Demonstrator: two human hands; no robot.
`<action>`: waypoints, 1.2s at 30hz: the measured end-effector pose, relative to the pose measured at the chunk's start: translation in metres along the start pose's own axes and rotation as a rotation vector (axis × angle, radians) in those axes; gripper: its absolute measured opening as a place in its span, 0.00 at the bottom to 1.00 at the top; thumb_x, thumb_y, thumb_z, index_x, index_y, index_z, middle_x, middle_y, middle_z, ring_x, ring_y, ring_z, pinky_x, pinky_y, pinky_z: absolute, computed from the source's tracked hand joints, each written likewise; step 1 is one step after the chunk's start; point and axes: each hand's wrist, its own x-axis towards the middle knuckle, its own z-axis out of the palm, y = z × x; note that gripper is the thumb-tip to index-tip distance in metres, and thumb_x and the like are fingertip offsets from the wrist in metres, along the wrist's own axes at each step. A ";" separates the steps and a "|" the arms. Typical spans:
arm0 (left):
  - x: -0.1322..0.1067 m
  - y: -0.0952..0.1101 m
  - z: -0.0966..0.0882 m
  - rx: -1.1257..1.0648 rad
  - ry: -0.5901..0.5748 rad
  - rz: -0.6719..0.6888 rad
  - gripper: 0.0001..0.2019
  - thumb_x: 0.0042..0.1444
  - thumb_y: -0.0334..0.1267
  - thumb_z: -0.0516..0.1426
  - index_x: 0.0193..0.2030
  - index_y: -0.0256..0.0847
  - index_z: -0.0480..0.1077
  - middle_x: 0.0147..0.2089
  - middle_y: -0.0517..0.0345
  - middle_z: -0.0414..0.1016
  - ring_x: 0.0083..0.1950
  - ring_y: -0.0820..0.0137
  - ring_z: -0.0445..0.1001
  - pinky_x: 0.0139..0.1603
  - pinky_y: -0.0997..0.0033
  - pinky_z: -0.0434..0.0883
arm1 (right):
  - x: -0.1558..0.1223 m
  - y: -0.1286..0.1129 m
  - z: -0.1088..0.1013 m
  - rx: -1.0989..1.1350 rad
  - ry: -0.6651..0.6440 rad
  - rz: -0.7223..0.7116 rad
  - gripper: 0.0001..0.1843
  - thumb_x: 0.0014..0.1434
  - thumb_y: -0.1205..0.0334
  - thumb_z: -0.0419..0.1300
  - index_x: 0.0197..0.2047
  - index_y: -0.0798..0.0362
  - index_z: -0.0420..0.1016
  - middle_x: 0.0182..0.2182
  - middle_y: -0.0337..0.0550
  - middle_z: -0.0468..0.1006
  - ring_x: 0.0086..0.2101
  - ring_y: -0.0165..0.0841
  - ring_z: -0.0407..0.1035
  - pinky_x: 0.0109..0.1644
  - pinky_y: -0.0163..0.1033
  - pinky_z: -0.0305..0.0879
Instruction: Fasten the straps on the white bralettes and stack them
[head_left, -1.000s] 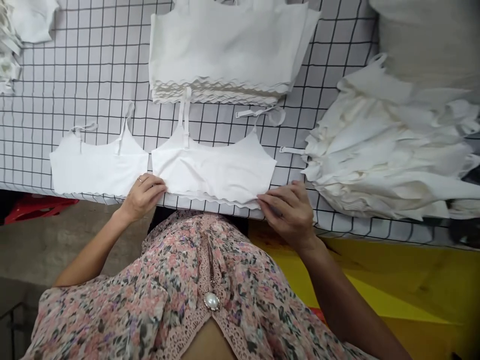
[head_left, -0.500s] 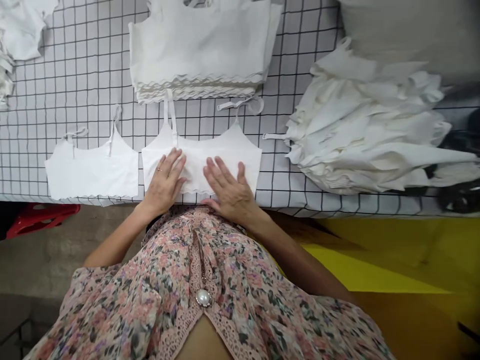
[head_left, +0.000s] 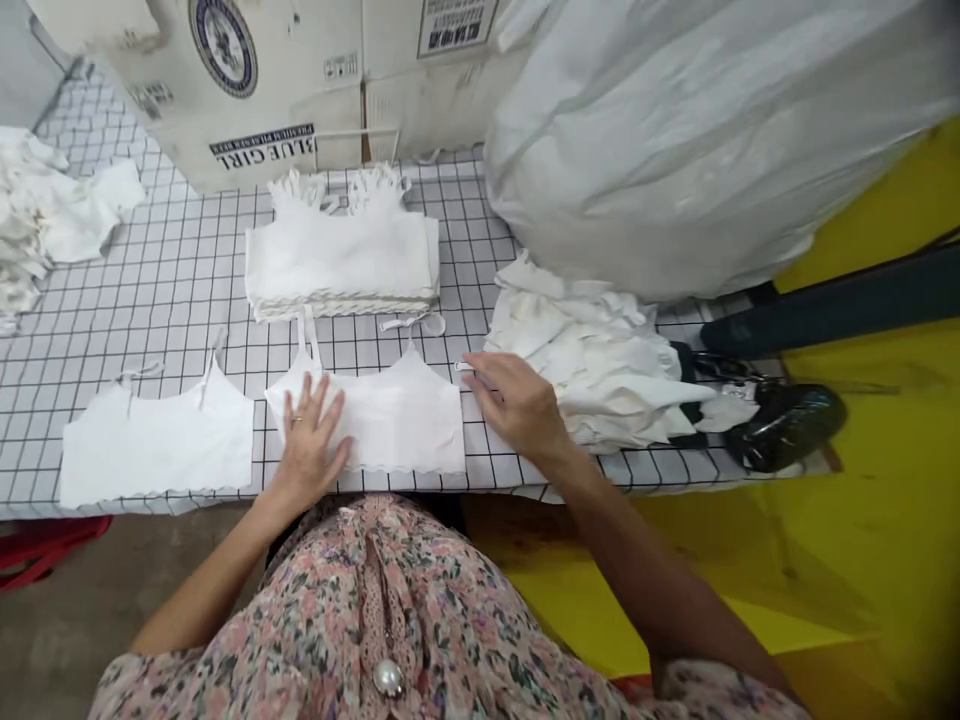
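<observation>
Your left hand [head_left: 309, 445] is pressing flat, fingers spread open, on a white bra top [head_left: 397, 420], while your right hand [head_left: 517, 403] is hovering at its three o'clock, open and apparently empty, beside a strap [head_left: 464, 367].

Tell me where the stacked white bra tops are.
In the head view, the stack lies left of centre, between the flat white top and the cardboard box.

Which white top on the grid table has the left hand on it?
The front centre top: the left hand rests on it, unlike the top to its left.
</observation>
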 end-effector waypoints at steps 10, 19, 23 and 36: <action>0.069 0.032 0.030 0.147 -0.178 0.240 0.33 0.76 0.37 0.53 0.83 0.38 0.48 0.84 0.34 0.55 0.87 0.49 0.50 0.84 0.35 0.53 | 0.119 0.046 0.060 0.005 -0.233 0.006 0.07 0.62 0.69 0.63 0.40 0.55 0.84 0.44 0.56 0.80 0.50 0.51 0.70 0.56 0.59 0.74; -0.028 -0.011 -0.086 0.345 -0.111 0.041 0.15 0.67 0.53 0.67 0.50 0.45 0.80 0.43 0.54 0.84 0.50 0.57 0.78 0.64 0.50 0.61 | 0.048 0.019 0.042 -0.148 -0.075 -0.158 0.16 0.76 0.61 0.53 0.57 0.54 0.79 0.54 0.56 0.81 0.53 0.50 0.73 0.63 0.63 0.67; -0.041 -0.008 -0.098 0.237 -0.051 -0.073 0.10 0.70 0.44 0.63 0.54 0.47 0.79 0.54 0.54 0.84 0.55 0.60 0.81 0.70 0.48 0.61 | 0.030 0.023 0.036 -0.121 0.006 -0.136 0.15 0.76 0.61 0.53 0.50 0.54 0.82 0.47 0.55 0.85 0.47 0.48 0.77 0.56 0.59 0.72; -0.031 -0.025 0.005 0.081 -0.104 -0.225 0.55 0.67 0.60 0.63 0.87 0.55 0.31 0.89 0.47 0.34 0.89 0.44 0.37 0.88 0.34 0.36 | -0.054 -0.030 0.021 -0.054 -0.334 -0.220 0.43 0.78 0.39 0.46 0.82 0.62 0.51 0.76 0.68 0.62 0.74 0.57 0.62 0.71 0.74 0.63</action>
